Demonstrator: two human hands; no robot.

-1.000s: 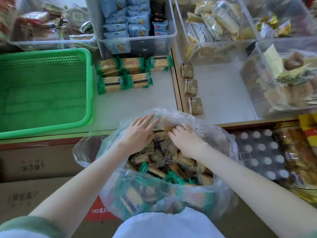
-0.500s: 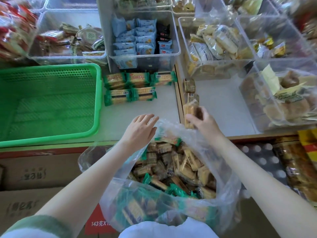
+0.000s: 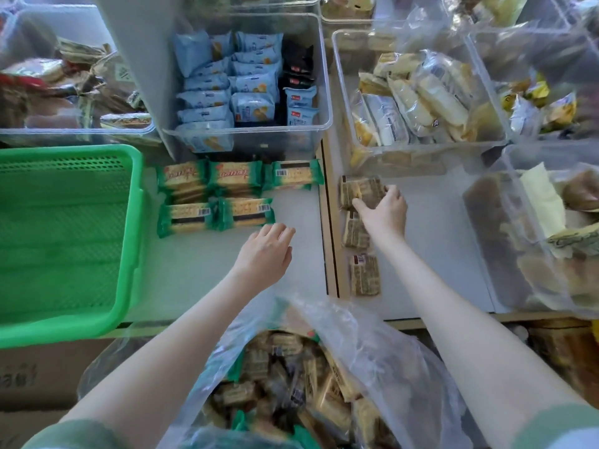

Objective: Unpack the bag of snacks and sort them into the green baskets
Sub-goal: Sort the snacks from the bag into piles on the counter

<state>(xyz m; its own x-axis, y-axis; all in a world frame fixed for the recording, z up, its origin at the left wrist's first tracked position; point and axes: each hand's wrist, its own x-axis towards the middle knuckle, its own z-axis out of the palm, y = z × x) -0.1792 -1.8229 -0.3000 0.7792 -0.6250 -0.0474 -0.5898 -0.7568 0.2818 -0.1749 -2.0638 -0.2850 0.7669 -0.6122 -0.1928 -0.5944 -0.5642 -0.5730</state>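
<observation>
Right hand (image 3: 384, 210) pinches brown snack pack (image 3: 359, 189) at far end of brown row (image 3: 364, 275) on surface (image 3: 437, 247). Left hand (image 3: 265, 251) loose, holds nothing. Set pack flat, in line. Green basket (image 3: 136, 222) at left edge.

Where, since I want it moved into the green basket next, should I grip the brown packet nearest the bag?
Come from above and pinch the brown packet across its long side edges. It lies flat on the shelf with bare surface either side, so fingers should fit.
</observation>
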